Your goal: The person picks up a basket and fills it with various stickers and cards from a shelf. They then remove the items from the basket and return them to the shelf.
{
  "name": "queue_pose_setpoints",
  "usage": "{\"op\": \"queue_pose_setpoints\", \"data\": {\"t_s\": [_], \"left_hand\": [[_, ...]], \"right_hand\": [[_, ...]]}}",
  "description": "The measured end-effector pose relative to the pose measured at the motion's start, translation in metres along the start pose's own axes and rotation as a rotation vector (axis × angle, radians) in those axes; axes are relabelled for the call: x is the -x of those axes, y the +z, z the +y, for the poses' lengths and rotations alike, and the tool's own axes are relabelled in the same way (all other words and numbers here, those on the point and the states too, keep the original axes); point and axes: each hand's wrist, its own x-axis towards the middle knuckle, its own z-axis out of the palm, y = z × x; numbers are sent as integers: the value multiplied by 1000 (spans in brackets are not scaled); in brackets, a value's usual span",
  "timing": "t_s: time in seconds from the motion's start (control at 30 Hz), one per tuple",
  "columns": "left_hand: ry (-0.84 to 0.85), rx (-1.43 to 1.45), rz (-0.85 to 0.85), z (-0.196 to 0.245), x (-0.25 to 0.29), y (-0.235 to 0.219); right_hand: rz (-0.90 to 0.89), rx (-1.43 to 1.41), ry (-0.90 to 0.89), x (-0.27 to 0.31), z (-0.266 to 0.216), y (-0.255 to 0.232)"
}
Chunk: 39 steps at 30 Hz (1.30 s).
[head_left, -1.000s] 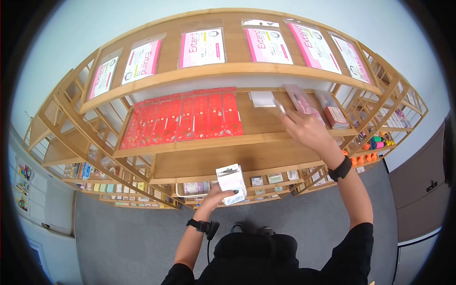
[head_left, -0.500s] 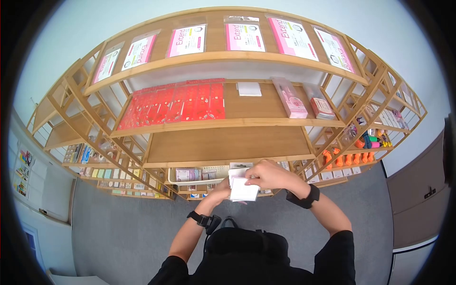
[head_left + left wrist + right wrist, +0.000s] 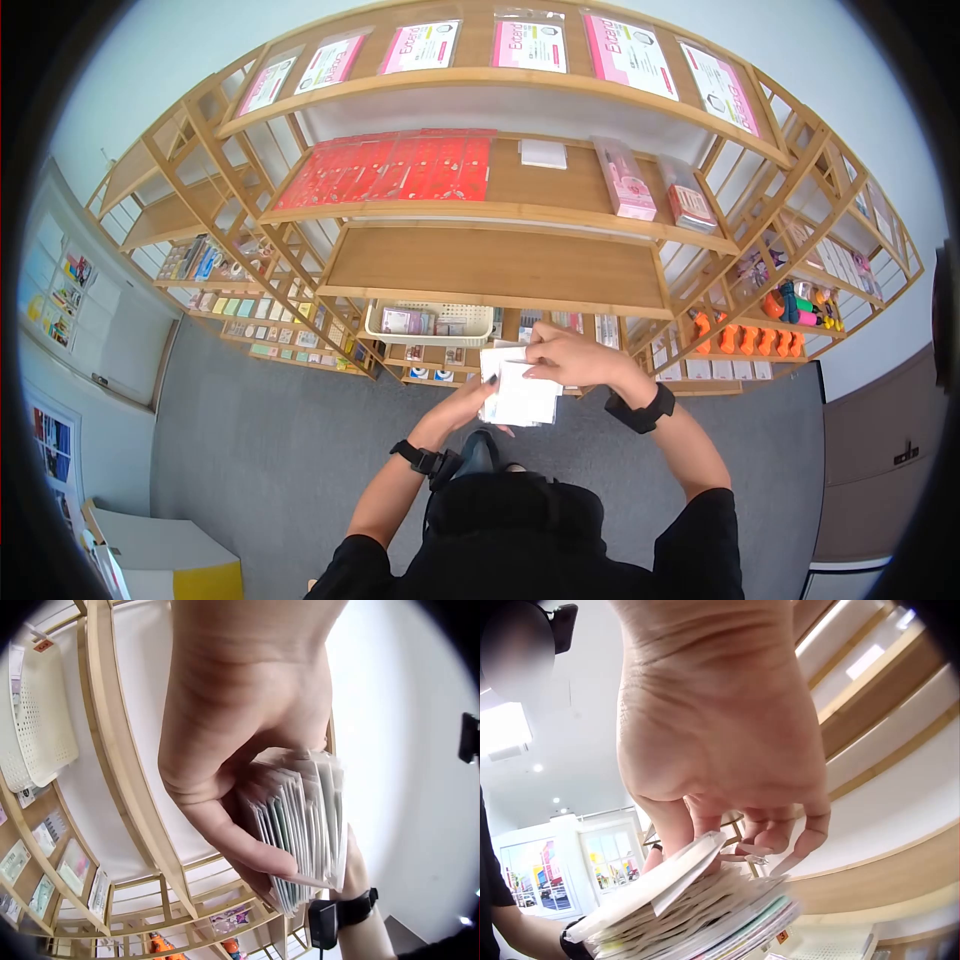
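A thick stack of thin white packets [image 3: 527, 397] is held in front of the body, below the shelves. My left hand [image 3: 462, 408] grips the stack from its left side; in the left wrist view the fingers of the left hand [image 3: 232, 765] curl round the packets [image 3: 300, 825]. At the stack's top edge, my right hand [image 3: 580, 358] pinches a top packet between thumb and fingers. The right wrist view shows the right hand [image 3: 724, 742] over the fanned packets [image 3: 697, 915], with one white packet [image 3: 649, 889] lifted at an angle.
A white packet [image 3: 543, 153] lies on the middle shelf between red packets [image 3: 390, 168] and a pink box [image 3: 627, 182]. Extend packs [image 3: 528, 43] line the top shelf. A cream basket [image 3: 430, 325] stands lower down, beyond the left hand.
My right hand has come down from beside the white packet on the middle shelf to the stack and pinches a packet there. The left hand keeps its grip. The head view has shifted.
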Motion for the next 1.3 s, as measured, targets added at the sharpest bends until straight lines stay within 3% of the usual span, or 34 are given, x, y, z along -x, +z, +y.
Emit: {"op": "queue_pose_setpoints", "data": {"t_s": [0.07, 0.1, 0.13, 0.23, 0.27, 0.3, 0.37, 0.4, 0.47, 0.53, 0.6, 0.7, 0.73, 0.83, 0.87, 1.0, 1.3], "left_hand": [[34, -160, 47, 4, 5, 12], [-4, -97, 71, 0, 6, 8], [-14, -89, 87, 1, 9, 12], [-15, -76, 128, -4, 18, 6], [-15, -66, 144, -4, 20, 0], [-11, -76, 140, -1, 22, -3], [-9, -111, 154, 8, 27, -12], [-22, -129, 163, 14, 29, -15], [-29, -162, 180, 22, 32, -29], [-40, -180, 219, 31, 34, -45], [-49, -196, 227, 47, 37, -56], [-68, -228, 242, 70, 40, -79], [-54, -232, 260, 76, 42, -87], [-24, -223, 251, 91, 45, -119], [-38, -212, 246, 95, 44, -130], [-63, -215, 229, 116, 38, -148], [-182, -239, 122, 126, 18, -176]], "right_hand": [[29, 86, 23, -6, -8, 3], [41, 92, 50, -7, -14, 9], [185, 178, -31, -8, -17, 18], [257, 253, -14, -14, -25, 21], [361, 275, -47, -18, -25, 17], [371, 280, -51, -22, -25, 8], [455, 98, 114, -33, -26, -21], [537, 122, 69, -39, -24, -38], [533, 217, 150, -51, -23, -77], [628, 592, 81, -67, -4, -107], [537, 869, 230, -84, 9, -132], [464, 1070, 345, -118, 33, -153], [378, 1027, 461, -130, 37, -155], [329, 986, 586, -151, 60, -155], [212, 906, 691, -154, 67, -157], [261, 921, 675, -142, 65, -144], [358, 870, 524, -125, 10, -132]]}}
